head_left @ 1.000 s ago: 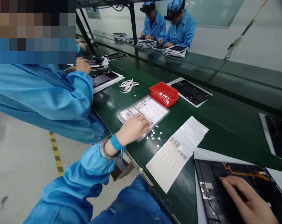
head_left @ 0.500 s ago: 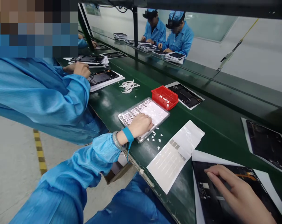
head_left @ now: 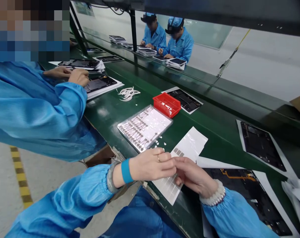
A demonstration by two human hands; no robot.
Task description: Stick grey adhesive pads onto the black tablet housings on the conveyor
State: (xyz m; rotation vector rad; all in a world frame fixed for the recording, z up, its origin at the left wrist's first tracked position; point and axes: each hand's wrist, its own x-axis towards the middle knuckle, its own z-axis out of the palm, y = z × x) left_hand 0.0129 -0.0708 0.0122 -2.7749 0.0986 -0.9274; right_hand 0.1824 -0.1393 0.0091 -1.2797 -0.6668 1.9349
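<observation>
My left hand point(head_left: 152, 165) and my right hand point(head_left: 193, 173) meet at the fingertips over a white sheet point(head_left: 193, 140) bearing grey adhesive patches. Fingers on both hands are closed in a pinch; whatever lies between them is hidden. Just beyond my left hand, a clear-edged tray point(head_left: 160, 120) holds rows of small round parts with thin wire leads. Small white round tabs point(head_left: 165, 144) are scattered beside it. Under my right forearm lies a black device panel point(head_left: 260, 201) with an orange flex strip, resting on white paper and partly covered by my sleeve.
A red bin point(head_left: 167, 105) with white scraps stands behind the tray, near curled white strips point(head_left: 129, 94). More black panels on paper lie at the back point(head_left: 184, 100) and right point(head_left: 262, 143). A co-worker's arm point(head_left: 68, 105) is close on the left.
My left hand has left the tray and moved toward me and right. My right hand has come off the black panel leftward to meet it. The view has shifted slightly.
</observation>
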